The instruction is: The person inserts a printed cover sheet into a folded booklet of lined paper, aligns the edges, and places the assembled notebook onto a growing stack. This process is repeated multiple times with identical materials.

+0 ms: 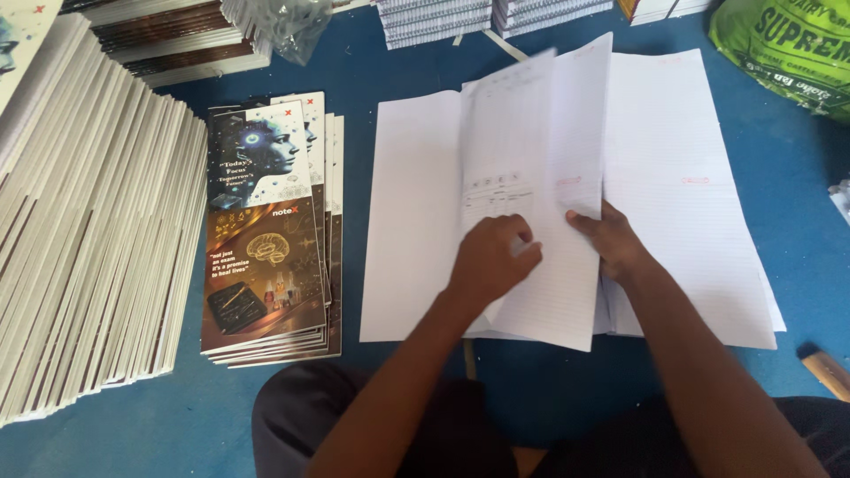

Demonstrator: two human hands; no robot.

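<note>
The head view looked down on a blue floor [779, 177] where a person sat with both hands on a spread of ruled white sheets [682, 177]. The left hand [492, 257] was curled, its fingers [522, 252] closed on the lower part of a lifted sheet [531, 133], which stood partly raised and blurred over the middle of the spread. The right hand [611, 241] lay just beside it, fingers flat and pressing down on the sheets, apparently to stop the pile from shifting as the raised sheet turned. Whether its thumb pinched an edge could not be told. A blank white sheet [412, 221] lay flat to the left. Further left sat a short stack of printed covers [266, 239], fanned slightly so each edge showed. A tall leaning row of bound books [88, 239] filled the left edge. A green bag [788, 49] occupied the upper right corner.
</note>
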